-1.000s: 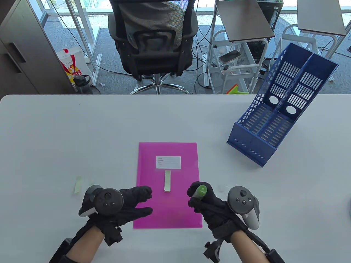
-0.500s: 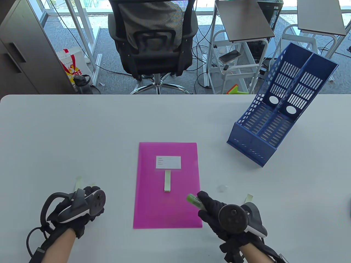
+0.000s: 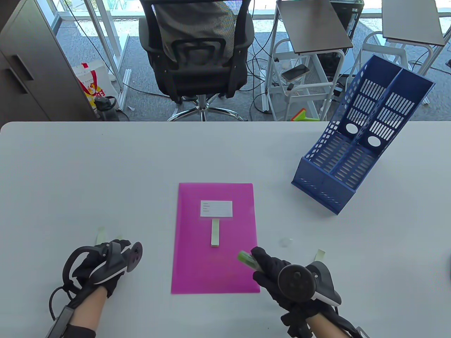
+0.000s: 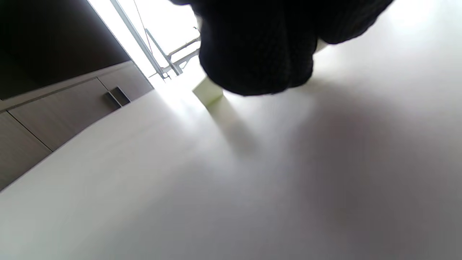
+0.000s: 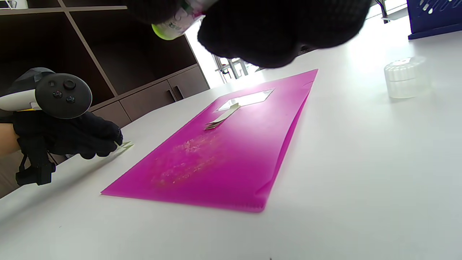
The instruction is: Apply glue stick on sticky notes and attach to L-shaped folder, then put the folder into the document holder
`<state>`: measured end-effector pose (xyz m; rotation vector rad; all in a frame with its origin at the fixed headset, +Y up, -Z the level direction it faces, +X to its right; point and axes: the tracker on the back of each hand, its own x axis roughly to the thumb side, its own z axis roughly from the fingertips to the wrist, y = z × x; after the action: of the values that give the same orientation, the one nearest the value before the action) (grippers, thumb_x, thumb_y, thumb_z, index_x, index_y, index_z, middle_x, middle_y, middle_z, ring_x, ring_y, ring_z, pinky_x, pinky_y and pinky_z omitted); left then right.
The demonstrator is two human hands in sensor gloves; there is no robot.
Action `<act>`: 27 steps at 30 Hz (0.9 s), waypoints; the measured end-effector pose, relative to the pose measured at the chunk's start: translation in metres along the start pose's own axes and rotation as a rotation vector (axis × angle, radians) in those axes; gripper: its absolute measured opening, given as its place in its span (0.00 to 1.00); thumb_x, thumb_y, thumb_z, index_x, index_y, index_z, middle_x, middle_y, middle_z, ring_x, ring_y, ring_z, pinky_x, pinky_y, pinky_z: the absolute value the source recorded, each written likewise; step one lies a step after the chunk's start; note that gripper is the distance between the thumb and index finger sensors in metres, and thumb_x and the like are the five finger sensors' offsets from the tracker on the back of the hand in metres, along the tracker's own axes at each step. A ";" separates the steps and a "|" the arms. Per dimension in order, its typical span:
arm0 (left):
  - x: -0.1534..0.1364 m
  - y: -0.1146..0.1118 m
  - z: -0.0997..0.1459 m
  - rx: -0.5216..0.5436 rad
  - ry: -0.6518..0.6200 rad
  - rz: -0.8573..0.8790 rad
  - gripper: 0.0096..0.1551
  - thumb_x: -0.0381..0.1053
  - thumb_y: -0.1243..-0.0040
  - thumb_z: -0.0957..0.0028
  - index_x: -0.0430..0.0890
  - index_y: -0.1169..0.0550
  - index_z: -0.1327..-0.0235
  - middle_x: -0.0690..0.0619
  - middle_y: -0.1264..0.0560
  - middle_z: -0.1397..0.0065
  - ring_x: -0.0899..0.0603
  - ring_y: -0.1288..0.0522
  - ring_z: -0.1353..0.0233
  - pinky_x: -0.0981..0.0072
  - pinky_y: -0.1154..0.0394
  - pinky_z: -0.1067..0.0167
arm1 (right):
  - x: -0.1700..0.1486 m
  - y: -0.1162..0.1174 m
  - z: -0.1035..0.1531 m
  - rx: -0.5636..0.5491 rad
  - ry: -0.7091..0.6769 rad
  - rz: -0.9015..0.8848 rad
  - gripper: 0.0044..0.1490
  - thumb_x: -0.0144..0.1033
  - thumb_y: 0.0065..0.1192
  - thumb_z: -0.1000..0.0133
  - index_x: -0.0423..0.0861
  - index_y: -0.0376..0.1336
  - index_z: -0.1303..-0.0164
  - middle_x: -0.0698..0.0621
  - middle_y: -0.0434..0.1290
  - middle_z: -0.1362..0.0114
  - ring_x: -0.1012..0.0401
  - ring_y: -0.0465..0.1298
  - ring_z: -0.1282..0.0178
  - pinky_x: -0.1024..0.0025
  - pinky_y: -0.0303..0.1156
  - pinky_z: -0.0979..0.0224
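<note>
A pink L-shaped folder [image 3: 215,267] lies flat in front of me, with a white label [image 3: 216,208] and a small stack of pale green sticky notes [image 3: 215,232] on it. My right hand [image 3: 262,264] grips an uncapped green glue stick [image 3: 246,258] just above the folder's lower right edge. Left of the folder, my left hand [image 3: 119,246] curls its fingertips onto a loose sticky note [image 4: 207,94] whose end sticks out and stands off the table. The blue document holder [image 3: 363,141] stands at the back right.
The glue stick's clear cap [image 3: 286,242] stands right of the folder, with another loose sticky note [image 3: 320,252] beyond it. Glue smears [image 5: 187,159] mark the folder's near half. A further note [image 3: 101,234] lies beside my left hand.
My left hand left the folder and went left to the loose notes, turning on its side. My right hand drew back toward me and tilted the glue stick down to the left.
</note>
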<state>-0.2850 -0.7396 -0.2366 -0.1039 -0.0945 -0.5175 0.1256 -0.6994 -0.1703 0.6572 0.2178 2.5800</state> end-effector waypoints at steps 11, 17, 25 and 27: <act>0.051 0.070 0.035 0.183 -0.426 0.507 0.17 0.54 0.39 0.49 0.52 0.18 0.50 0.56 0.13 0.53 0.52 0.13 0.62 0.73 0.18 0.67 | -0.001 0.000 -0.001 0.004 0.008 0.008 0.40 0.43 0.47 0.34 0.42 0.46 0.13 0.43 0.73 0.38 0.54 0.76 0.52 0.58 0.74 0.44; 0.097 0.082 0.025 -0.059 -0.693 0.598 0.17 0.54 0.40 0.47 0.52 0.18 0.49 0.55 0.14 0.55 0.54 0.15 0.69 0.78 0.20 0.72 | -0.002 0.000 -0.001 0.012 0.020 0.012 0.40 0.43 0.48 0.34 0.42 0.46 0.13 0.43 0.73 0.38 0.54 0.76 0.52 0.57 0.74 0.44; 0.115 0.069 -0.024 -0.130 -0.441 0.475 0.18 0.54 0.41 0.46 0.48 0.19 0.48 0.54 0.15 0.57 0.53 0.16 0.70 0.76 0.21 0.73 | -0.005 0.006 -0.004 0.071 0.034 0.012 0.40 0.43 0.46 0.32 0.41 0.42 0.14 0.43 0.73 0.39 0.55 0.75 0.53 0.58 0.74 0.45; 0.120 0.065 -0.030 -0.167 -0.408 0.432 0.18 0.54 0.41 0.46 0.48 0.19 0.48 0.54 0.15 0.57 0.53 0.16 0.69 0.75 0.22 0.72 | -0.005 0.007 -0.004 0.080 0.053 0.023 0.41 0.44 0.43 0.31 0.38 0.36 0.17 0.43 0.74 0.41 0.56 0.75 0.56 0.59 0.74 0.48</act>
<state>-0.1472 -0.7456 -0.2577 -0.3836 -0.4180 -0.0649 0.1247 -0.7078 -0.1736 0.6230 0.3341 2.6239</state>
